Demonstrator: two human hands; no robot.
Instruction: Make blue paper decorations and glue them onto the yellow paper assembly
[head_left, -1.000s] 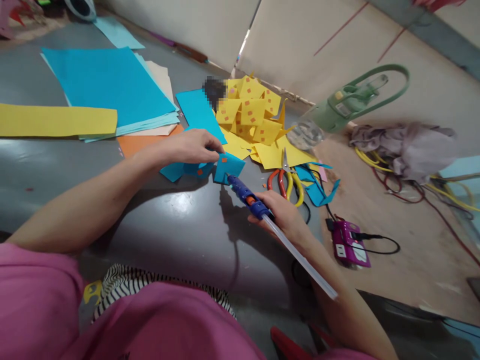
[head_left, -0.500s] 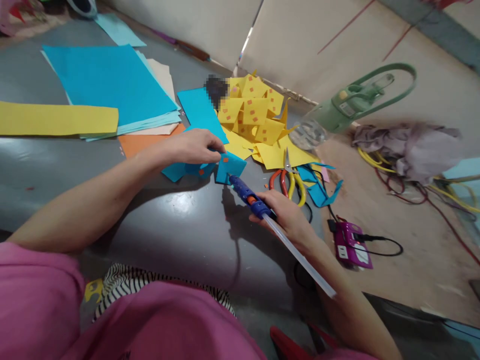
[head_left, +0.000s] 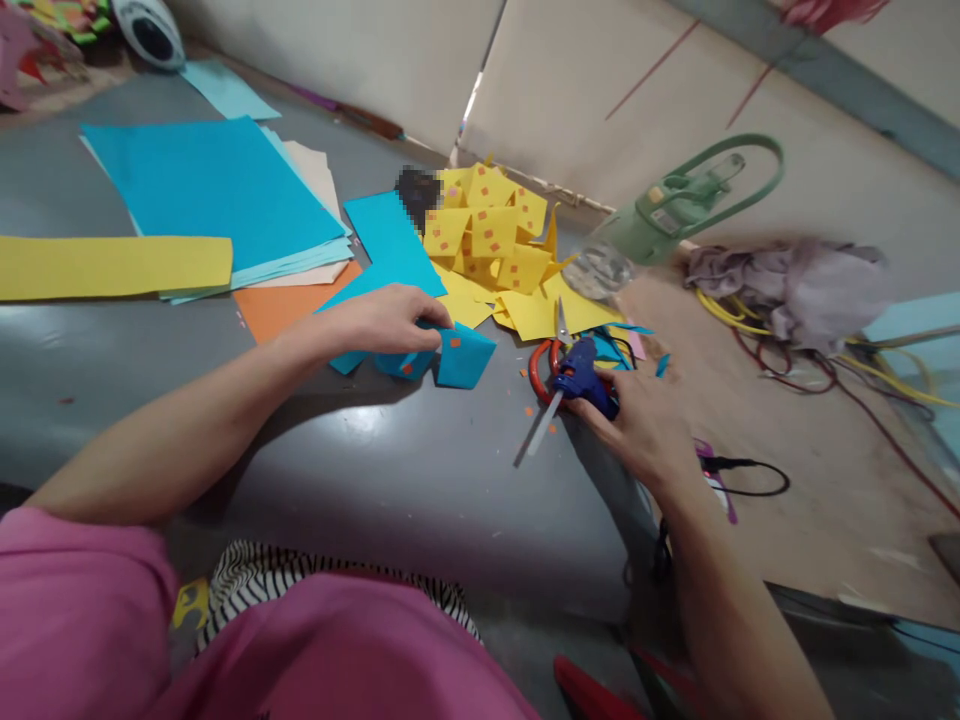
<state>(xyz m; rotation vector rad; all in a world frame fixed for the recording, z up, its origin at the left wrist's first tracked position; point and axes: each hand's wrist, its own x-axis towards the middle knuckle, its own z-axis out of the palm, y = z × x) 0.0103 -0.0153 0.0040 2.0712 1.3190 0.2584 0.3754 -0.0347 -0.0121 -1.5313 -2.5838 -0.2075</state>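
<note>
My left hand (head_left: pixel 401 318) has its fingers closed on a folded blue paper piece (head_left: pixel 466 358) dotted with small orange squares, low over the grey table. Part of the piece is hidden behind my fingers. Over to the right, my right hand (head_left: pixel 634 415) is wrapped round a blue glue gun (head_left: pixel 581 380), with a whitish glue stick (head_left: pixel 545 424) poking out toward the table's front. Under and beside the gun lie scissors (head_left: pixel 541 372) with red handles, their blades pointing away. Tiny orange paper squares (head_left: pixel 529 411) are scattered close by.
Folded yellow paper pieces (head_left: pixel 495 228) with orange squares are heaped behind my hands. Blue sheets (head_left: pixel 210 185) and a yellow strip (head_left: pixel 112 266) lie at left. A green-topped bottle (head_left: pixel 660 215) leans at the back right, near crumpled grey cloth (head_left: pixel 810 290) and cables.
My right hand has moved right with the glue gun, away from the blue paper and over to the scissors; the gun has turned. My left hand stays on the blue paper piece.
</note>
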